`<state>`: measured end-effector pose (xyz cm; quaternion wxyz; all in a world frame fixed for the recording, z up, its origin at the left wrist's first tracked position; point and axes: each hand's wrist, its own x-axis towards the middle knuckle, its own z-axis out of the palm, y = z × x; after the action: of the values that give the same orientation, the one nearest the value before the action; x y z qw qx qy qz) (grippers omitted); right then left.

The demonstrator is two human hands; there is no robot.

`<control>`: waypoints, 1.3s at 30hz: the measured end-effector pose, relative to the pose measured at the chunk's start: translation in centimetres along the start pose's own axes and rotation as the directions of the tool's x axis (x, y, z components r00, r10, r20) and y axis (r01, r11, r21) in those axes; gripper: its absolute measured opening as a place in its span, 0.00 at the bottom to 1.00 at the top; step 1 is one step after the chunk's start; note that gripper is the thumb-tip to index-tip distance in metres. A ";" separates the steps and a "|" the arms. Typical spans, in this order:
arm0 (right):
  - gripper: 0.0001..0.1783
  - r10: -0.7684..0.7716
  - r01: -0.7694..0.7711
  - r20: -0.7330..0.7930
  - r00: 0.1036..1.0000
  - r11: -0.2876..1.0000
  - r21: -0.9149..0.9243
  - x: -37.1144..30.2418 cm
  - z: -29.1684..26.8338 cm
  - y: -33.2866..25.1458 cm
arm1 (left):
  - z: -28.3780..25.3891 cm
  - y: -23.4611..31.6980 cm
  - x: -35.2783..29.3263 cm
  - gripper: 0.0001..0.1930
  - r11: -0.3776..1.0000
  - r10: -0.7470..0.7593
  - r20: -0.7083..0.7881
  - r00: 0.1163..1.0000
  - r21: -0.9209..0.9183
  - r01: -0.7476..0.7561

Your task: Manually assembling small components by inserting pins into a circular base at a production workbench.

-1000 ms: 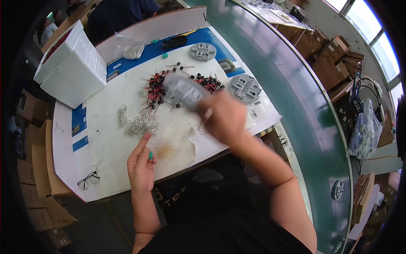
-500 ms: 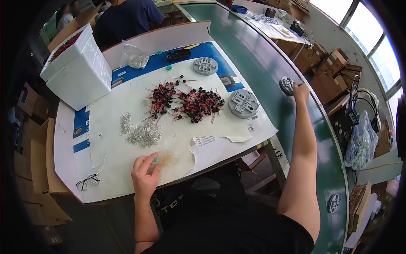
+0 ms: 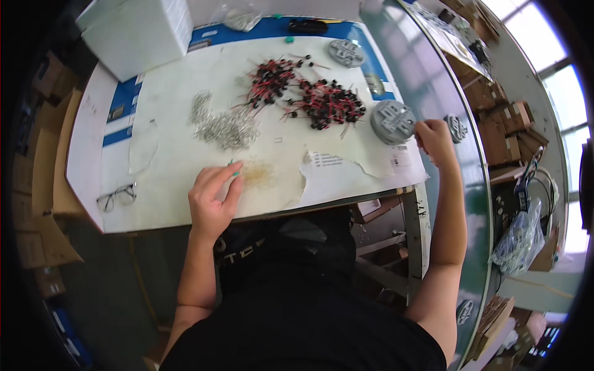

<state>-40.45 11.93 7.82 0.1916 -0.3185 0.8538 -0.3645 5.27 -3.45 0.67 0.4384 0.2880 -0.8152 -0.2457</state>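
Observation:
My left hand (image 3: 213, 198) is over the front of the white-covered table, thumb and forefinger pinching a small green piece (image 3: 236, 174). My right hand (image 3: 435, 141) reaches to the table's right edge with curled fingers. Its fingertips meet the rim of a grey round part with raised blocks (image 3: 393, 120); whether they grip it I cannot tell. Just beyond that hand, a similar grey disc (image 3: 456, 128) lies on the green conveyor belt (image 3: 455, 198). Toward the middle are a heap of small black parts with red wires (image 3: 328, 104) and a pile of small clear-silver pieces (image 3: 229, 128).
Another grey disc (image 3: 346, 53) sits at the back right of the table. A white foam box (image 3: 139, 34) stands at the back left, and eyeglasses (image 3: 117, 196) lie at the front left. Torn paper (image 3: 328, 179) covers the front right. Cartons (image 3: 513, 117) are stacked beyond the belt.
My right hand has moved left from the disc on the belt to the grey part at the table's edge. My left hand keeps its pinch. The view has tilted lower.

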 end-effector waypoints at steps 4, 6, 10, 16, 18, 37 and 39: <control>0.17 -0.070 0.053 0.100 0.993 0.985 0.167 -3.6 1.2 -4.5 | -0.8 -0.2 -0.4 0.20 0.995 -0.043 -0.074 0.996 -0.098 0.036; 0.16 -0.236 0.195 0.275 0.932 0.966 0.168 -6.4 4.7 -6.6 | -1.2 0.2 0.2 0.26 0.989 -0.022 -0.050 0.998 -0.145 0.015; 0.15 -0.232 0.228 0.642 0.731 0.969 0.091 -9.9 13.3 -11.1 | -1.6 1.1 0.7 0.42 0.985 0.054 0.100 0.993 -0.166 -0.037; 0.12 -0.452 0.524 0.520 0.725 0.852 0.010 -6.4 18.6 -12.5 | -1.7 0.3 -0.3 0.57 0.999 -0.019 0.373 0.928 0.044 0.003; 0.12 -0.501 0.564 0.435 0.748 0.826 -0.018 -5.5 19.4 -12.5 | -1.9 0.5 -0.4 0.57 0.999 -0.016 0.360 0.933 0.052 -0.003; 0.08 -0.330 0.290 0.544 0.772 0.943 0.160 -7.9 19.6 -14.2 | -0.6 0.6 0.2 0.54 0.981 -0.123 0.389 0.913 -0.089 0.170; 0.09 -0.337 0.312 0.525 0.782 0.940 0.138 -8.1 19.9 -14.4 | -0.6 0.6 0.1 0.54 0.983 -0.112 0.381 0.918 -0.094 0.158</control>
<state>-17.68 -0.11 6.15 0.3659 -0.5461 0.6889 -0.3054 5.57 -3.21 1.36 0.2739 0.2641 -0.8453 -0.3752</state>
